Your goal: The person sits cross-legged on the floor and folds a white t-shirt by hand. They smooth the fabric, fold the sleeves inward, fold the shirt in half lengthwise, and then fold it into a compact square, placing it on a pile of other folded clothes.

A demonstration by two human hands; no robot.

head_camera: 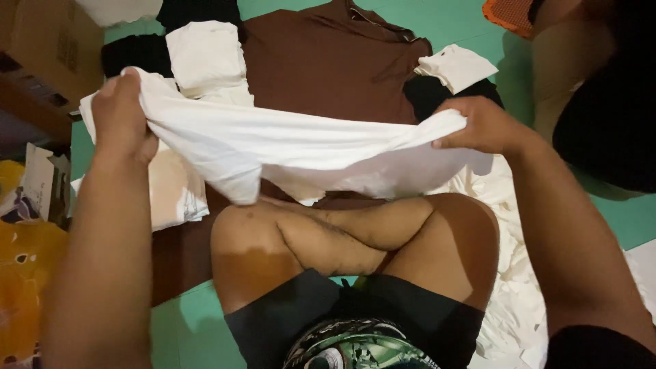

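We hold a white shirt point(301, 147) up in the air over our crossed legs point(355, 239), with our left hand point(123, 119) bunched tight on one end and our right hand point(482, 126) pinching the other end, so it sags in the middle. It looks soft, thin and light, and we think it will flop and wrinkle, so the edges are the best place to grab it. Past the shirt a big brown shirt point(335, 65) lies flat on the green floor point(184, 328), with a folded white cloth point(205, 58) and a cardboard box point(41, 51) off to its left.
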